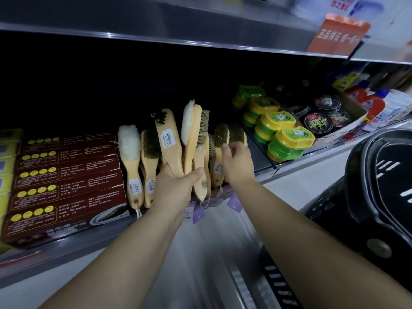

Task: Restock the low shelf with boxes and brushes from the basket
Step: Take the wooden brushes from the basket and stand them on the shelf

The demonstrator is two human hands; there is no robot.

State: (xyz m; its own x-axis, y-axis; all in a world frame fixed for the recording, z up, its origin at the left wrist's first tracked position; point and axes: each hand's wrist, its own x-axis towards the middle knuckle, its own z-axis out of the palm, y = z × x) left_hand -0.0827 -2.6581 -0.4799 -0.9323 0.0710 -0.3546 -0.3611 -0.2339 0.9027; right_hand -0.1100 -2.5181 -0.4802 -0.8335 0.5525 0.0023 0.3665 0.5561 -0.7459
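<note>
The left hand [178, 186] holds wooden brushes [171, 139] by their handles, fingers wrapped tight, above the front edge of the low shelf [66, 248], just right of the brown boxes [66, 175]. Further right, the right hand [237, 163] curls its fingers at a standing bristle brush [221, 134]; whether they grip it cannot be told. Dark open depth lies behind the boxes. A black basket [379, 197] sits far right.

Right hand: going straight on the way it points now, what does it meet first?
Most likely the brown-bristled brushes standing on the low shelf: the right hand points straight at them, close by their heads. Motion blur hides whether it touches them yet.
</note>
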